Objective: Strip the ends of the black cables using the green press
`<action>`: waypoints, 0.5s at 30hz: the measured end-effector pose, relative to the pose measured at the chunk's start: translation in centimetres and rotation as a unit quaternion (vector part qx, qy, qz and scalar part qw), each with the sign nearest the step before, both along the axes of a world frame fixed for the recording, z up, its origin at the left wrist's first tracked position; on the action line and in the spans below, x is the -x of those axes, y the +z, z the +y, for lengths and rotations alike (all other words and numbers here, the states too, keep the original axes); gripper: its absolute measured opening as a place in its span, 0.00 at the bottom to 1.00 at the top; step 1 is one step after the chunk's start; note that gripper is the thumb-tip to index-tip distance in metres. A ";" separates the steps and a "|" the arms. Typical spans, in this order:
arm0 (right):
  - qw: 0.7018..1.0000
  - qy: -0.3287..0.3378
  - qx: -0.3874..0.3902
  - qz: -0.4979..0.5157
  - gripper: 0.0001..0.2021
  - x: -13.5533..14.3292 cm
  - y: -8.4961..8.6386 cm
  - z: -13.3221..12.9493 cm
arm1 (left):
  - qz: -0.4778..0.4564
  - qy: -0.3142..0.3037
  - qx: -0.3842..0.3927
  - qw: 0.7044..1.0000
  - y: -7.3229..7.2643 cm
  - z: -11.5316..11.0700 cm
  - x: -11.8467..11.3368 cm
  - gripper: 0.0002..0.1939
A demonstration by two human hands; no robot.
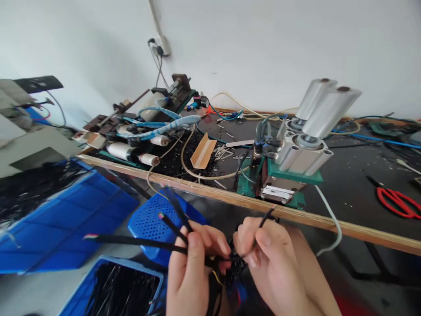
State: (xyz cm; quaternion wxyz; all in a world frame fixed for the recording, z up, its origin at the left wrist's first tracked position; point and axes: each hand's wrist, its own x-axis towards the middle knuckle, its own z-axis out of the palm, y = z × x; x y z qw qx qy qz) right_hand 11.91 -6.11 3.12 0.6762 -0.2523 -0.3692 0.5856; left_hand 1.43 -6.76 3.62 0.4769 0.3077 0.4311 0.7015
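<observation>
My left hand (194,259) is closed around several black cables (138,241), whose ends fan out to the left. Coloured wire tips show at some of those ends. Just to the right, my right hand (266,250) pinches a single thin black cable (267,216) between thumb and fingers, its bare end pointing up. Both hands are in front of the bench edge, close together. More dark cable hangs below and between them, partly hidden by the fingers.
A pneumatic press (296,149) stands at the bench edge (210,189), another cylinder machine (144,118) to its left. Red-handled scissors (397,202) lie at right. Below left are a blue basket (148,219), a blue bin (160,281) of black cables and a large blue container (98,202).
</observation>
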 end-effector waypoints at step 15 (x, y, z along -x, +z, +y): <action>0.945 -0.015 -0.149 -0.293 0.19 0.1 -1.7 -0.6 | 0.060 -0.024 0.172 0.983 0.4 -0.9 3.0 0.25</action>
